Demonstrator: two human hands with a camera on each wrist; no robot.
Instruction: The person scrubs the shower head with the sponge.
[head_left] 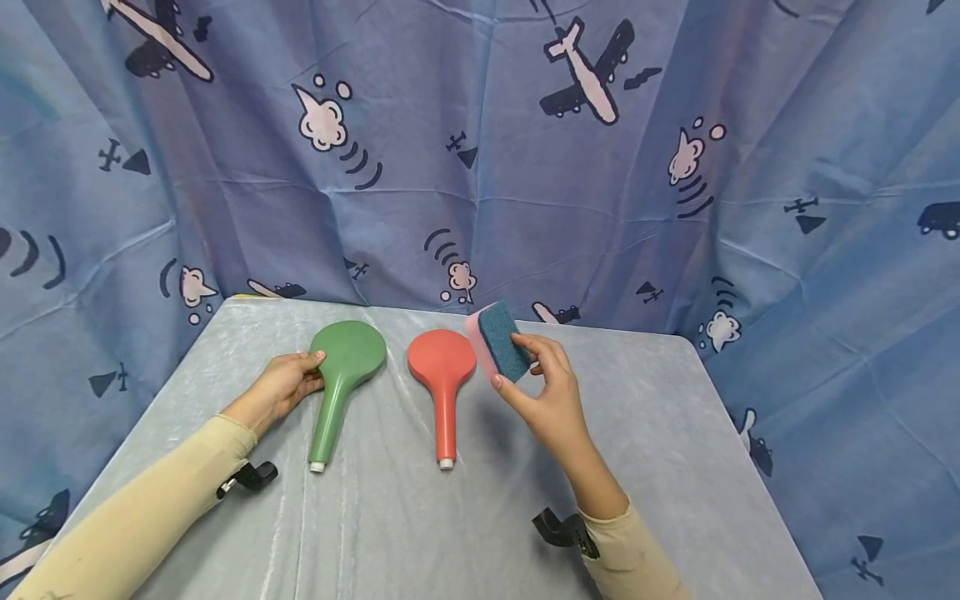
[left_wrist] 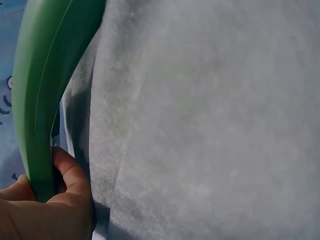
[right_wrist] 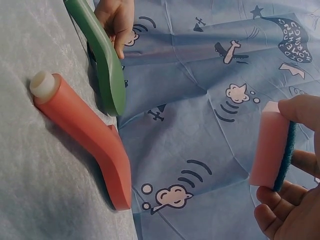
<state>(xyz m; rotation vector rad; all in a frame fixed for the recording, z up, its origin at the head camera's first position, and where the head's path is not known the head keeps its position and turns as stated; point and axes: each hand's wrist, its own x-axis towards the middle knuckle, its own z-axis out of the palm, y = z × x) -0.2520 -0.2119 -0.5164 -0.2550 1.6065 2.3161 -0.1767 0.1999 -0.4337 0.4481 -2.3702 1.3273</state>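
My left hand [head_left: 283, 385] pinches the left edge of a green shower head [head_left: 349, 350] where its round head meets the handle. In the left wrist view, thumb and fingers sit on either side of the green body [left_wrist: 42, 95]. A red shower head [head_left: 442, 358] lies on the table to its right, untouched, white threaded end toward me. Above the table, right of the red head, my right hand [head_left: 551, 392] grips a sponge [head_left: 504, 342] between thumb and fingers. Pink foam [right_wrist: 270, 145] forms one side of the sponge, a blue-green scouring layer the other.
A pale grey cloth covers the table [head_left: 645, 450]. Behind its far edge hangs a blue curtain [head_left: 405, 208] printed with airplanes and clouds. Black wrist mounts [head_left: 566, 532] sit on both sleeved forearms.
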